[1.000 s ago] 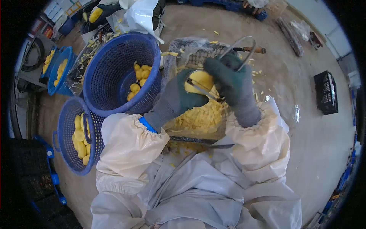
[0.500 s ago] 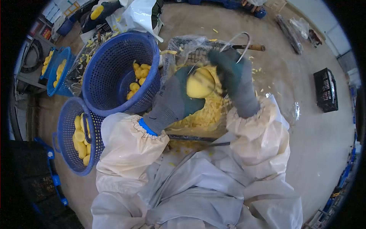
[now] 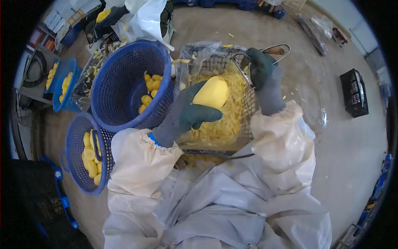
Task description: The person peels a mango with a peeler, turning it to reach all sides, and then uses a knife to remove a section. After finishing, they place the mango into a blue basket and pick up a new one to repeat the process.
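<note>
My left hand, in a grey and green glove, is closed round the lower end of a smooth yellow peeled mango. The mango is held above a crate lined with clear plastic and full of yellow peel strips. To its right my gloved right hand grips a metal peeler with a bent wire handle. The blade end points down and left, apart from the mango. Behind the right hand, a wooden handle of another tool shows at the crate's far edge.
A large blue basket with several peeled mangoes stands left of the crate. A smaller blue basket of mangoes is nearer me. Another person's gloved hand shows top left. A black crate sits on the floor at right.
My right hand has moved the peeler up and right, off the mango. My left hand has shifted slightly down and left, and the mango is now tilted with more of it showing.
</note>
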Available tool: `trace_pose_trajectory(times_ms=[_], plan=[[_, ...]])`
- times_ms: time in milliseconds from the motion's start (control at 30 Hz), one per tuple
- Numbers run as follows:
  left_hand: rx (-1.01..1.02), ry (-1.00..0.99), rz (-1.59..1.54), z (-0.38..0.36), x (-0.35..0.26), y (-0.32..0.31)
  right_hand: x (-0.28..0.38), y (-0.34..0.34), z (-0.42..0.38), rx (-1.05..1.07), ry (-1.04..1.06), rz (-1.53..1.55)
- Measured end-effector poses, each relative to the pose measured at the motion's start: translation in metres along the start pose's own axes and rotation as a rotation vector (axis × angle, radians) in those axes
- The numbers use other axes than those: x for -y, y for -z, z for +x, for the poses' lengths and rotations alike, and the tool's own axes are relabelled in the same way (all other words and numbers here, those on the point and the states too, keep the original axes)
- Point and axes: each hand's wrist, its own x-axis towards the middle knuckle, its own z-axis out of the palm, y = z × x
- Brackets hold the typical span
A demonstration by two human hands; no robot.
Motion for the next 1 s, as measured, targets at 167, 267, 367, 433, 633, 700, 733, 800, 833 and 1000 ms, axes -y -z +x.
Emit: trace_pose_trajectory(times_ms=[167, 267, 367, 433, 633, 700, 733, 800, 833, 1000], plan=[[0.056, 0.052, -0.179, 0.005, 0.019, 0.009, 0.075, 0.002, -0.014, 0.368, -0.634, 0.417], [0.216, 0.074, -0.296, 0.004, 0.014, 0.008, 0.04, -0.006, -0.007, 0.025, -0.355, 0.198], [0.215, 0.014, -0.458, 0.002, 0.005, 0.0, 0.016, 0.0, 0.009, 0.035, -0.58, 0.54], [0.159, 0.07, -0.443, 0.0, 0.007, 0.004, 0.047, 0.004, -0.006, 0.282, -0.559, 0.74], [0.306, 0.038, -0.561, 0.012, 0.027, 0.002, 0.044, -0.008, 0.002, -0.035, -0.592, 0.457], [0.304, 0.012, -0.488, 0.011, 0.027, 0.004, 0.035, 0.002, 0.001, 0.152, -0.648, 0.719], [0.28, 0.018, -0.438, 0.012, 0.03, 0.007, 0.029, 0.007, -0.001, 0.287, -0.613, 0.719], [0.222, 0.019, -0.327, 0.01, 0.031, 0.004, 0.048, 0.005, -0.013, 0.436, -0.353, 0.319], [0.186, 0.011, -0.267, 0.006, 0.026, -0.005, 0.049, 0.002, -0.016, 0.467, -0.191, 0.128], [-0.002, 0.024, -0.011, 0.005, 0.013, -0.016, 0.058, -0.003, -0.018, 0.372, -0.089, -0.022]])
